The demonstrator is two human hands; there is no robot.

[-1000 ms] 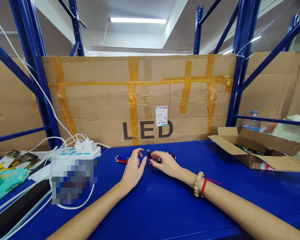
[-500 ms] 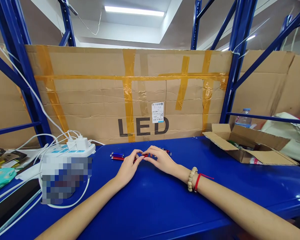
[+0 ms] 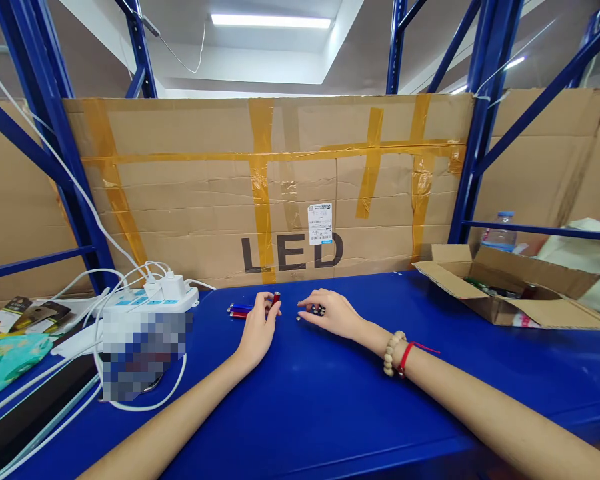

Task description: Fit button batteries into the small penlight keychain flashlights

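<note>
Between the thumb and fingers of my left hand (image 3: 259, 328) is a short red cylindrical piece (image 3: 277, 298), held upright. A blue pen (image 3: 241, 308) and a red pen (image 3: 239, 315) lie on the blue table just left of that hand. My right hand (image 3: 333, 313) is above the table to the right, its thumb and fingers parted. Small black and silver pieces (image 3: 319, 310) show beneath its fingers; whether they lie on the table or in the palm is unclear. A tiny light piece (image 3: 299, 319) is by the right thumb tip.
On the left stand a power strip (image 3: 155, 303) with white cables, a blurred item and a teal packet (image 3: 17, 360). An open cardboard box (image 3: 510, 293) is at the right. Behind the table rises a large cardboard sheet (image 3: 205, 200).
My hands have moved apart from where their fingertips met. The red piece now stands upright in my left hand, and the right hand's fingers have parted. The view has shifted slightly.
</note>
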